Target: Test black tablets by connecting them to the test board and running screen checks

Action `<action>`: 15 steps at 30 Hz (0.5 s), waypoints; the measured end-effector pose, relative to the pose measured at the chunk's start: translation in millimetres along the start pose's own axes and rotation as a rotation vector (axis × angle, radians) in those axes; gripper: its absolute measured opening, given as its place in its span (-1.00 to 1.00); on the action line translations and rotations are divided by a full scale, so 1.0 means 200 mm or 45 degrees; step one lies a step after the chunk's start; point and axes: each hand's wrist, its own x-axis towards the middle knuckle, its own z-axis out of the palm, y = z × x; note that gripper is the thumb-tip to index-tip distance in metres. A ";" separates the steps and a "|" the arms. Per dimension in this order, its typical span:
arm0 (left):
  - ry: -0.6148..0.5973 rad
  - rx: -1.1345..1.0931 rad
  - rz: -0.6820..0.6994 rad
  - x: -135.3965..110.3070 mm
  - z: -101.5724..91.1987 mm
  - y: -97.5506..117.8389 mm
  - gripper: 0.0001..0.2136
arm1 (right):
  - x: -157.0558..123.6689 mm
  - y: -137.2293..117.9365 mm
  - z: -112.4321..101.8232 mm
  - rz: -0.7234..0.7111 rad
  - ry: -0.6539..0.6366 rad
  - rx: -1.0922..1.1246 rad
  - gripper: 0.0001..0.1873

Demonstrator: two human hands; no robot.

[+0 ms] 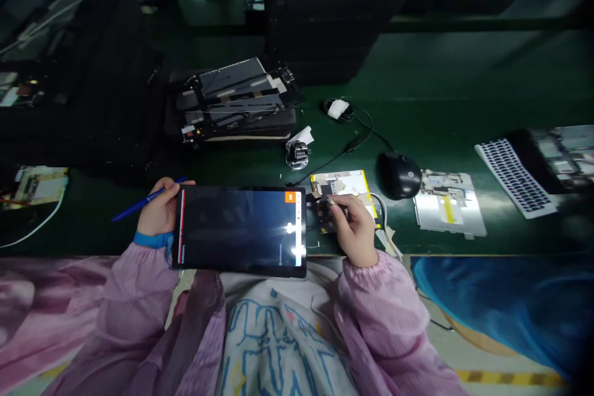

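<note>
My left hand (158, 213) grips the left edge of a dark tablet (241, 232), with a blue pen (139, 204) also held between the fingers. The tablet's screen is lit: a red strip runs down its left side, and a white strip and orange square are at the right. Just beyond its right edge, my right hand (356, 232) has thumb and forefinger pinched together; what lies between them is too small to make out. Beneath those fingers is a white and silver panel with yellow edges (352, 182), dark parts and a pale cable.
A black mouse (398, 174) sits right of the panel, beside a silver plate with circuitry (449, 204) and a white keyboard (515, 178). Behind the tablet are a coiled black cable (338, 110), a small metallic device (297, 153) and stacked tablet parts (236, 99).
</note>
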 end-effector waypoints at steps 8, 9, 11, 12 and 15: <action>-0.009 -0.003 0.004 -0.02 0.01 0.01 -0.75 | -0.01 0.02 0.01 -0.014 0.086 0.005 -0.82; -0.009 -0.012 0.002 -0.02 0.01 0.01 -0.76 | -0.01 0.02 0.01 -0.017 0.087 0.006 -0.82; -0.014 -0.022 -0.008 -0.03 0.01 0.01 -0.76 | -0.01 0.02 0.02 -0.014 0.092 0.002 -0.82; -0.020 -0.026 -0.014 -0.03 0.01 0.02 -0.75 | -0.01 0.02 0.02 -0.009 0.094 -0.001 -0.82; -0.052 -0.044 -0.038 -0.04 0.00 0.02 -0.74 | -0.01 0.02 0.02 0.001 0.098 -0.008 -0.81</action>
